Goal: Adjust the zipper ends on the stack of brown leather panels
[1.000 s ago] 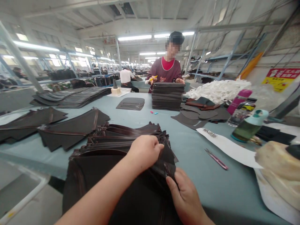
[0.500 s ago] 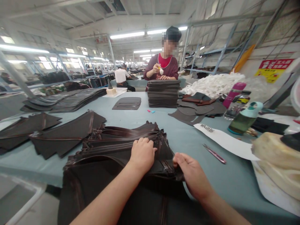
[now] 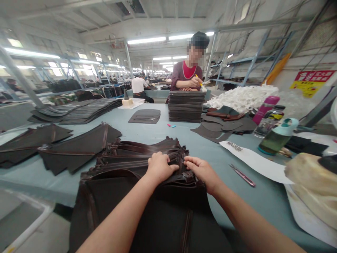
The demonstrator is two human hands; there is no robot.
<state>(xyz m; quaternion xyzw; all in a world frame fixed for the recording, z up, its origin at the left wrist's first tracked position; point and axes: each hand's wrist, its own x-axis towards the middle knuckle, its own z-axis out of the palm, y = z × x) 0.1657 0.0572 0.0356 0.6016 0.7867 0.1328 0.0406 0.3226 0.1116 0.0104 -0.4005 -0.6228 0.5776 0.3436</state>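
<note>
A pile of dark panels with brown trim (image 3: 131, 158) lies before me, the front one (image 3: 163, 218) hanging over the near edge of the table. Palm down on the pile's folded tops rests my left hand (image 3: 159, 168), its thumb spread from the fingers. At the right end of the pile, my right hand (image 3: 200, 172) has its bent fingers closed on a panel's edge; the fingertips are partly hidden. Two fanned groups of similar panels, one nearer (image 3: 79, 149) and one farther left (image 3: 31, 144), lie beside the pile.
Thread snips (image 3: 242, 175) and a white strip (image 3: 255, 160) lie right, near a green bottle (image 3: 277, 137). A stack of dark pieces (image 3: 184, 107) stands before a co-worker (image 3: 186, 75) holding a yellow-handled tool. More flat pieces (image 3: 79, 110) lie back left.
My right hand has moved up and left along the pile's end, closer to my left hand. The front panel now hangs lower and flatter. The co-worker's tool hand has shifted right.
</note>
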